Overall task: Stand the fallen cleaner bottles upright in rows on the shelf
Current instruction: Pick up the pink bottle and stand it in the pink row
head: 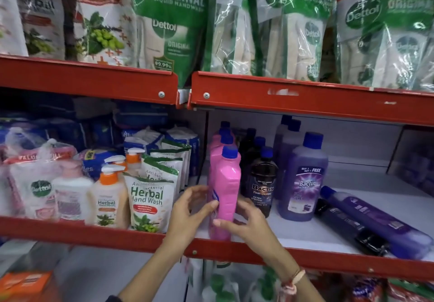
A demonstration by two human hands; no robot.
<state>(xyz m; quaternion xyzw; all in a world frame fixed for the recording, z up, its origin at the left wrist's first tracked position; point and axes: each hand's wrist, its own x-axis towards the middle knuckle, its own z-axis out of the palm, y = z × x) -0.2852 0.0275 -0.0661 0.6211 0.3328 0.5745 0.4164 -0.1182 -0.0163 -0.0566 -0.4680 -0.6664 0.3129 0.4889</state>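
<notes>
Front pink bottle (226, 193): upright, long axis vertical, blue cap at 12 o'clock. It stands at the front edge of the white shelf (305, 233), at the head of a row of pink bottles (222, 137) running back toward 12 o'clock.

Left hand (190, 210): at 9 o'clock of the pink bottle. Fingers spread and loosely curled; fingertips touch the bottle's left face near mid-height. Open, not clamped round it.

Right hand (249, 224): at 4 o'clock of the bottle. Fingers lie together across the lower front of the bottle, tips pointing toward 9 o'clock, resting on it. Whether the thumb closes behind cannot be told. Thread band on the wrist.

Dark bottle (263, 179): upright, just at 3 o'clock of the pink one, more dark bottles in a row behind it. Purple bottle (304, 179): upright, further toward 3 o'clock, also with others behind.

Fallen purple bottle (375, 222): lying on its side, long axis from 10 to 4 o'clock, cap toward 10 o'clock. Fallen dark bottle (347, 226): lying alongside it on the near side, same axis, touching or nearly so.

Herbal hand wash pouches (150, 203): in the next bay at 9 o'clock.
</notes>
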